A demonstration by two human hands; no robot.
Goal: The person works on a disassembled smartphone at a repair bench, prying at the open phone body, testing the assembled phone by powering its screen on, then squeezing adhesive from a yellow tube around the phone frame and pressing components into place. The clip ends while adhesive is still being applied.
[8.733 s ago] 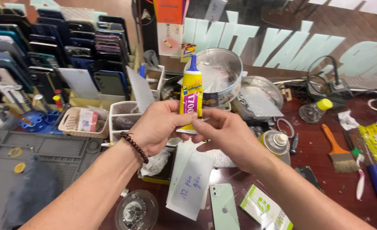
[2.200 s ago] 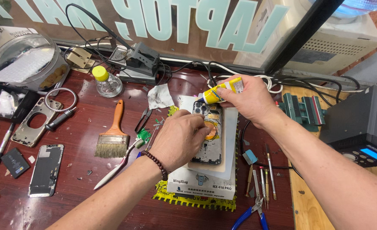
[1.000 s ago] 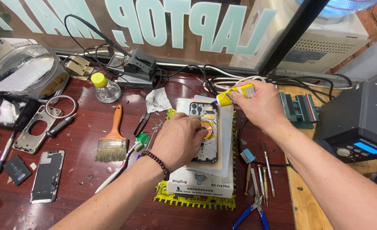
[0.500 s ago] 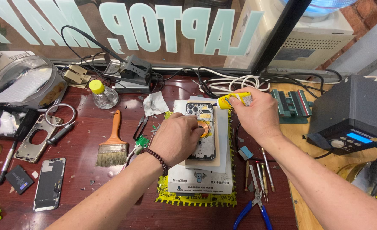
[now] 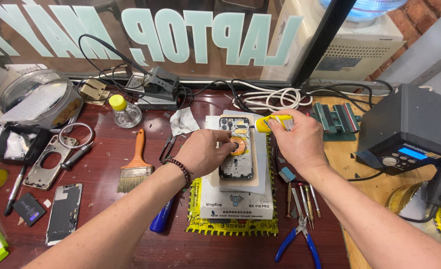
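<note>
An opened phone back housing [image 5: 237,149] lies face up on a white pad over a white box [image 5: 236,205]. My left hand [image 5: 204,151] presses down on the housing's left side, fingers by its round coil. My right hand [image 5: 298,141] grips a yellow glue tube [image 5: 271,123], its nozzle pointing left at the housing's upper right edge.
A paintbrush [image 5: 135,166], a small yellow-capped bottle [image 5: 124,111], a bare phone frame [image 5: 50,160], a phone screen [image 5: 64,212] and a battery [image 5: 26,208] lie at left. Blue pliers [image 5: 296,239] and screwdrivers [image 5: 306,199] sit at right, with a grey station [image 5: 409,130] beyond.
The glue tube has moved from the top right corner to the housing's upper right edge. My view has shifted right and closer; my left hand stays on the housing.
</note>
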